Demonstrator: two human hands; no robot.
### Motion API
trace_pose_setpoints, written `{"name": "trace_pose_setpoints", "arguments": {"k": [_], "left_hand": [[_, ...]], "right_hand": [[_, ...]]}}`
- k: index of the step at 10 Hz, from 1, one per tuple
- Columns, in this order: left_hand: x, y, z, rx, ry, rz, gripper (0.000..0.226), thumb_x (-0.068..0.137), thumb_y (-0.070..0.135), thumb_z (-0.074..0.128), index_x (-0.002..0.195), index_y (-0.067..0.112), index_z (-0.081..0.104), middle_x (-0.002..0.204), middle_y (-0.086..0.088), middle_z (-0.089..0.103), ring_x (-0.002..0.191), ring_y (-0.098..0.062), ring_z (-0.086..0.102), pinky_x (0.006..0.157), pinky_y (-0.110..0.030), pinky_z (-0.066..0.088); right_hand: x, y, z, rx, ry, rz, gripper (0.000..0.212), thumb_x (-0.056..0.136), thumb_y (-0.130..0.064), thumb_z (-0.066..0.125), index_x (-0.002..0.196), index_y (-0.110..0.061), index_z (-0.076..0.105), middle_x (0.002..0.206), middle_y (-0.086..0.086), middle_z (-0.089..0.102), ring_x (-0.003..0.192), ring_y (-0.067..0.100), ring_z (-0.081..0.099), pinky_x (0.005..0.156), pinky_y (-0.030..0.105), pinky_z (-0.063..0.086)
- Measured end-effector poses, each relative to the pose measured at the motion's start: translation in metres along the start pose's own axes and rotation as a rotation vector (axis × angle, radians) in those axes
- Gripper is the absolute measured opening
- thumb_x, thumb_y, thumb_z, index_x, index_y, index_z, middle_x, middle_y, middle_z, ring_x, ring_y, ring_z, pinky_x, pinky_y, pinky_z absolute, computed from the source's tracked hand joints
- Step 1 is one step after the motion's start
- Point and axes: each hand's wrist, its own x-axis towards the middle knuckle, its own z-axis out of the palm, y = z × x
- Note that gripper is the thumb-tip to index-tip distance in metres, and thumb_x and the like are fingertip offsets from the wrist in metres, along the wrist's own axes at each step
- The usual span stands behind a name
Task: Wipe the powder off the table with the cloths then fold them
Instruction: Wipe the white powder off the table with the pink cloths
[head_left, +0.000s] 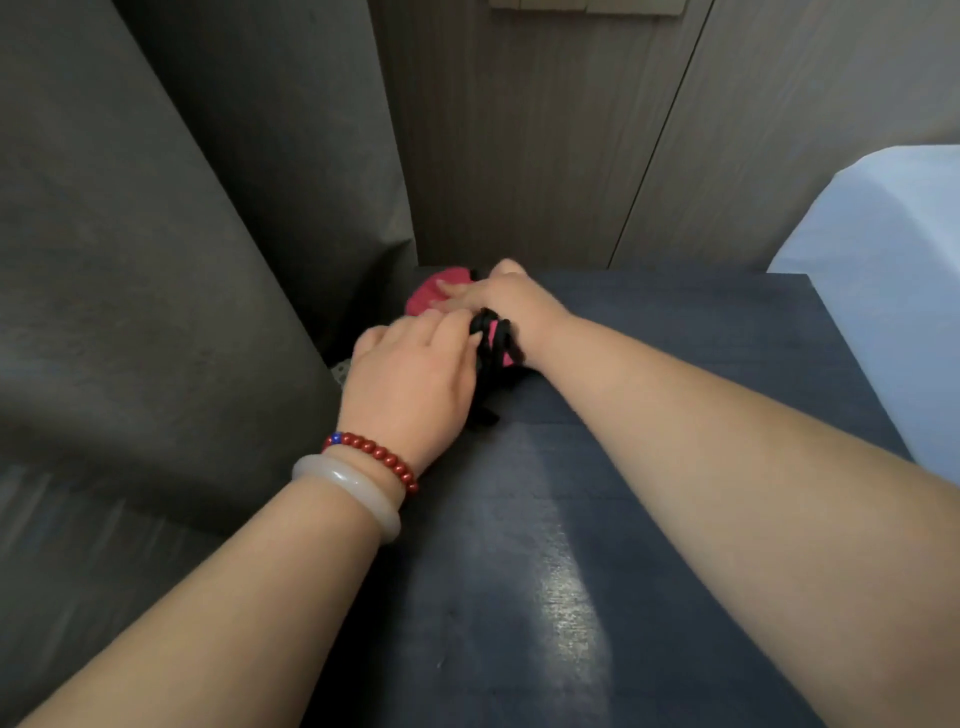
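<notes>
right hand (511, 304) presses straight fingers on crumpled red cloth with black strips (430, 300) at far corner of dark blue wooden table (571, 519); left hand (410, 384) fingers curled on it, can't tell if gripping.

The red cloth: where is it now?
In the head view the red cloth lies at the far left corner of the table, partly under the right hand, beside the left hand.

Tabletop (519, 545) free in the middle
Cloths (434, 299), left hand (410, 379) and right hand (511, 301) fill the far left corner; grey fabric (156, 260) closes the left edge, a wood wall (519, 156) the far edge, a white object (893, 286) the right
</notes>
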Motion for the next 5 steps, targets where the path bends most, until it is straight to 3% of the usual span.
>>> {"name": "trace_pose_setpoints", "arguments": {"k": [1, 2, 3, 4, 5], "left_hand": [[-0.002, -0.012, -0.006, 0.045, 0.011, -0.014, 0.030, 0.094, 0.028, 0.040, 0.105, 0.010, 0.061, 0.090, -0.010, 0.064, 0.078, -0.034, 0.059, 0.071, -0.043, 0.045], [-0.001, -0.020, -0.008, 0.010, 0.015, -0.141, 0.032, 0.098, 0.029, 0.036, 0.113, 0.010, 0.058, 0.097, -0.011, 0.063, 0.085, -0.034, 0.059, 0.075, -0.045, 0.046], [0.009, -0.026, -0.009, -0.038, 0.055, -0.260, 0.033, 0.099, 0.029, 0.035, 0.116, 0.010, 0.056, 0.099, -0.013, 0.062, 0.089, -0.036, 0.057, 0.077, -0.046, 0.045], [0.013, -0.023, -0.010, -0.056, 0.093, -0.231, 0.032, 0.100, 0.029, 0.036, 0.111, 0.008, 0.057, 0.094, -0.014, 0.061, 0.087, -0.036, 0.056, 0.074, -0.045, 0.044], [0.011, -0.012, -0.013, -0.057, 0.095, -0.183, 0.036, 0.098, 0.038, 0.038, 0.094, 0.009, 0.058, 0.085, -0.012, 0.057, 0.081, -0.035, 0.054, 0.065, -0.043, 0.047]], "right_hand": [[-0.015, 0.010, -0.032, -0.357, 0.134, -0.215, 0.056, 0.076, -0.056, 0.056, 0.126, -0.032, 0.061, 0.115, 0.004, 0.050, 0.101, 0.026, 0.053, 0.092, 0.026, 0.041], [-0.022, 0.036, -0.034, -0.291, 0.363, 0.014, 0.047, 0.087, -0.051, 0.051, 0.128, -0.032, 0.060, 0.121, 0.005, 0.046, 0.111, 0.027, 0.050, 0.089, 0.023, 0.036], [-0.080, 0.040, 0.000, -0.428, 0.185, -0.469, 0.051, 0.087, -0.043, 0.030, 0.125, -0.038, 0.063, 0.133, -0.001, 0.060, 0.089, 0.021, 0.043, 0.081, 0.024, 0.037], [-0.099, 0.072, -0.028, -0.502, 0.346, -0.518, 0.047, 0.083, -0.023, 0.037, 0.116, -0.028, 0.071, 0.125, -0.003, 0.066, 0.083, 0.022, 0.049, 0.078, 0.017, 0.032], [-0.101, 0.087, -0.050, -0.426, 0.520, -0.223, 0.044, 0.082, -0.017, 0.043, 0.115, -0.027, 0.071, 0.124, 0.000, 0.066, 0.102, 0.018, 0.056, 0.081, 0.002, 0.020]]}}
